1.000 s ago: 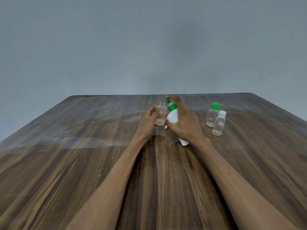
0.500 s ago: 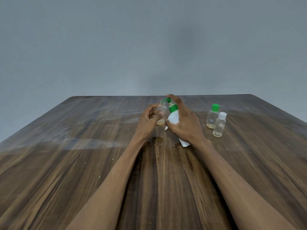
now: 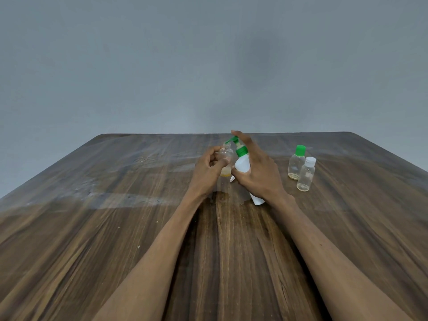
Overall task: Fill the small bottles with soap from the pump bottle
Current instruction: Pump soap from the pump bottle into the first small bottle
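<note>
Left hand [image 3: 208, 172] fingers curl round an uncapped small bottle [image 3: 225, 158]. Right hand [image 3: 259, 172] fingers grip the tilted pump bottle [image 3: 243, 163], forefinger over its green pump head [image 3: 234, 140], whose nozzle sits at the bottle's mouth.

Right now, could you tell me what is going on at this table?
A person is filling a small clear bottle, held in the left hand, from a white pump bottle gripped in the right hand, whose forefinger reaches over the green pump head. The nozzle sits over the open neck; a little yellowish soap lies at the bottom. Two capped small bottles stand to the right on the wooden table.
</note>
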